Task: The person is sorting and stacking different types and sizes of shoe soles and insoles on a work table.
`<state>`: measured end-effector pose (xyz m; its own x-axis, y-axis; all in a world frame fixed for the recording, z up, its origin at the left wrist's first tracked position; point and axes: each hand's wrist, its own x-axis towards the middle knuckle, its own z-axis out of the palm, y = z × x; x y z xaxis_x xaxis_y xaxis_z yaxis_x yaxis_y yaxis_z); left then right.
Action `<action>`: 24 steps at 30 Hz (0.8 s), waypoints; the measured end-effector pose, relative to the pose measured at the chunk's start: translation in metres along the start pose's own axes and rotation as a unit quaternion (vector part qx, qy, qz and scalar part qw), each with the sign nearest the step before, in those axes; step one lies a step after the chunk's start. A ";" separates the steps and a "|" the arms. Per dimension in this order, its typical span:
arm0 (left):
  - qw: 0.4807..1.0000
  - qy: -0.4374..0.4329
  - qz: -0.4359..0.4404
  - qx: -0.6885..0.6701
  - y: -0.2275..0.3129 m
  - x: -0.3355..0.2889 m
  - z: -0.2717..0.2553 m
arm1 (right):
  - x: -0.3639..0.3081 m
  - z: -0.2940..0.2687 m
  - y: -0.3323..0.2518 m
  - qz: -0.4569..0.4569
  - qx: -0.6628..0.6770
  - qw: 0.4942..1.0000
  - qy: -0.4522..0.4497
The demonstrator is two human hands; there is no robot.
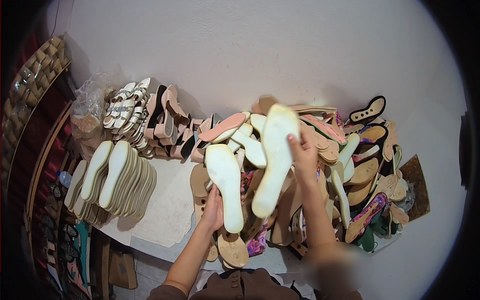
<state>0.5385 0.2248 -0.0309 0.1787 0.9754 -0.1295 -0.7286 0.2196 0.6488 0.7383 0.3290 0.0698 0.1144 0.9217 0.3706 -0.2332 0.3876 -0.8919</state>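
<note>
White soles (274,157) in both hands, sandal pile (360,170) beneath partly hidden

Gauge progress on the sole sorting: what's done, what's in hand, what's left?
Apparently done: a neat row of pale soles stands stacked on edge at the left. In hand: the left hand grips one white sole, the right hand another white sole. Left: a large loose heap of mixed soles under and beyond both hands, so probably most remains.

The white table (320,55) bears heaped soles (345,165), stacked insoles (117,182) and sandals (145,117).
</note>
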 end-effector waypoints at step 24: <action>0.994 -0.023 -0.103 0.034 -0.026 0.027 0.020 | 0.048 -0.083 0.050 -0.232 -0.785 0.574 -0.032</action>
<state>0.5761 0.2452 -0.0363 0.3508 0.9072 -0.2321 -0.6268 0.4116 0.6616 0.8120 0.3914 0.0216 -0.2354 0.7434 0.6261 0.9707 0.1473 0.1900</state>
